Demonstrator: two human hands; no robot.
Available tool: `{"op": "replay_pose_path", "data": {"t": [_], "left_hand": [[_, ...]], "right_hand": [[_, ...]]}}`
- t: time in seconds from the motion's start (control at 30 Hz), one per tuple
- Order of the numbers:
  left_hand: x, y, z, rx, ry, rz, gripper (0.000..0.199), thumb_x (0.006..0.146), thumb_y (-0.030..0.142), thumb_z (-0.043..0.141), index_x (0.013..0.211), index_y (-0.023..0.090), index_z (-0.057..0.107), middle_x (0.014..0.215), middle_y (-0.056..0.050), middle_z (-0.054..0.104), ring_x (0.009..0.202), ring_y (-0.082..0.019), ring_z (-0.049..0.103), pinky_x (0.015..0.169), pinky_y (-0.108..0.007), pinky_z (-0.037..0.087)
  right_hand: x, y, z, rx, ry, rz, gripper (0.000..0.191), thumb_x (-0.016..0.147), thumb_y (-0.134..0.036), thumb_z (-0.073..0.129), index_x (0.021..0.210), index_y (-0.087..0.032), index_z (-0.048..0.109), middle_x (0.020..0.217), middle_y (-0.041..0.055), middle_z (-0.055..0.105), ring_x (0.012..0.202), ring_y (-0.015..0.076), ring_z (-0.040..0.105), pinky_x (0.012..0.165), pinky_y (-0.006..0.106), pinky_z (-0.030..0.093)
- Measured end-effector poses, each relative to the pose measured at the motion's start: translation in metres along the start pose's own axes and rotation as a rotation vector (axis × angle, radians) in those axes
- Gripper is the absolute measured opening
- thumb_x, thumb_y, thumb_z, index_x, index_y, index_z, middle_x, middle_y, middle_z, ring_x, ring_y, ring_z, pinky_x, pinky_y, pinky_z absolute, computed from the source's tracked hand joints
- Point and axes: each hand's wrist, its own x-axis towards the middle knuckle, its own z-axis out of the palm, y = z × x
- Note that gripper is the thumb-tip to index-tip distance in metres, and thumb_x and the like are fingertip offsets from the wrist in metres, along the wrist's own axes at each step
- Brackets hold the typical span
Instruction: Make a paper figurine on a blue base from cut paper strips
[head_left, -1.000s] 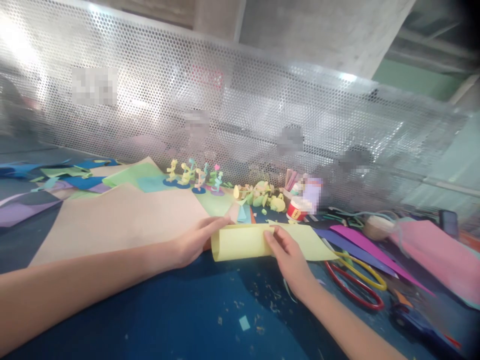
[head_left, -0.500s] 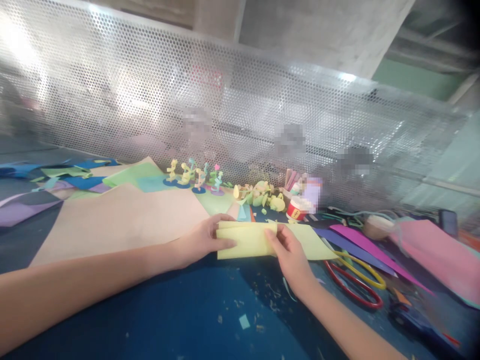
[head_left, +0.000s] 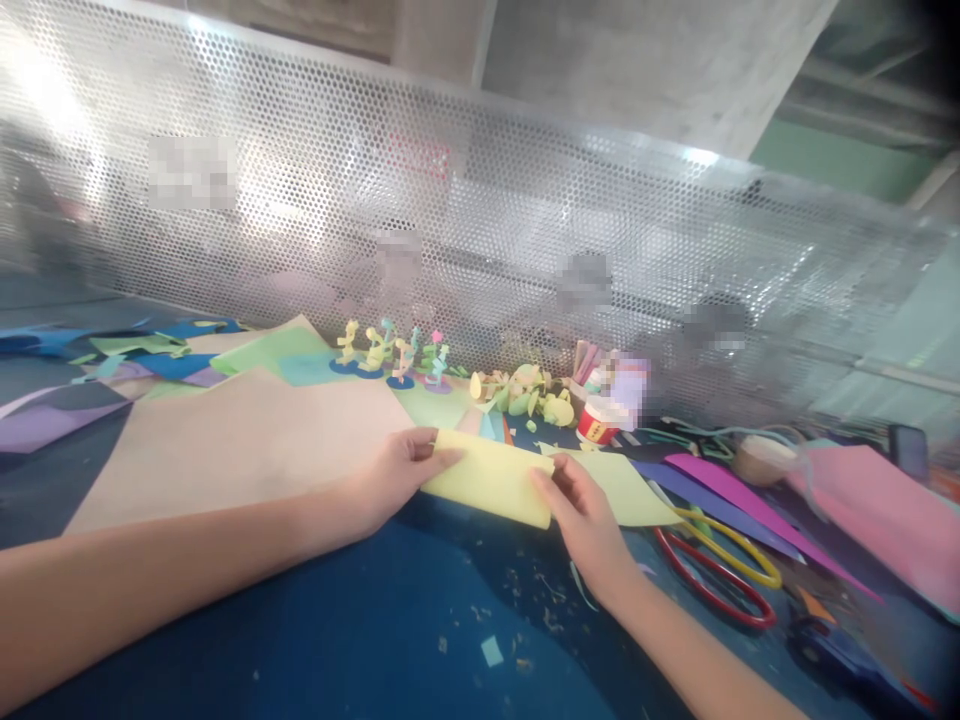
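Observation:
Both hands hold a folded strip of pale yellow paper [head_left: 491,478] above the blue table. My left hand [head_left: 401,470] pinches its left end, thumb on the near face. At the right end, my right hand [head_left: 585,510] grips the strip between thumb and fingers. The strip tilts down toward the right. Behind my right hand lies another pale yellow sheet [head_left: 626,485]. A large beige sheet [head_left: 247,440] spreads out beside my left forearm.
Small paper figures [head_left: 390,355] stand behind the beige sheet. Yellow-green paper pieces [head_left: 529,390] and a red-and-white tub [head_left: 598,422] lie beyond my hands. Scissors with red and yellow handles [head_left: 720,590], magenta paper [head_left: 750,510] and pink sheets [head_left: 877,510] are at right. A perforated metal screen [head_left: 480,230] rises behind.
The yellow strip has turned, its right end now lower, and its visible upper layer lies closed over. My left hand has shifted slightly left; the right stays nearly in place.

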Motion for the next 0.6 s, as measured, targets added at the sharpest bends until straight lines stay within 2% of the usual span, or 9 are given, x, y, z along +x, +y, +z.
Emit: {"op": "replay_pose_path", "data": {"t": [0.23, 0.6], "left_hand": [[0.0, 0.0013, 0.0008, 0.03, 0.031, 0.013, 0.036, 0.068, 0.039, 0.067, 0.096, 0.017, 0.065, 0.089, -0.006, 0.071, 0.078, -0.022, 0.066, 0.074, -0.034, 0.05], [0.0001, 0.001, -0.0006, 0.052, 0.045, 0.036, 0.026, 0.07, 0.038, 0.065, 0.086, 0.018, 0.065, 0.084, -0.004, 0.07, 0.075, -0.021, 0.065, 0.072, -0.032, 0.049]], "right_hand": [[0.0003, 0.0013, -0.0006, -0.064, 0.01, -0.017, 0.029, 0.082, -0.04, 0.052, 0.065, -0.022, 0.037, 0.059, -0.0063, 0.032, 0.055, 0.0108, 0.032, 0.048, 0.02, 0.029], [0.0014, 0.002, -0.0008, -0.037, -0.03, 0.017, 0.024, 0.081, -0.041, 0.053, 0.072, -0.02, 0.045, 0.063, -0.0049, 0.039, 0.059, 0.0114, 0.038, 0.052, 0.021, 0.033]]}}
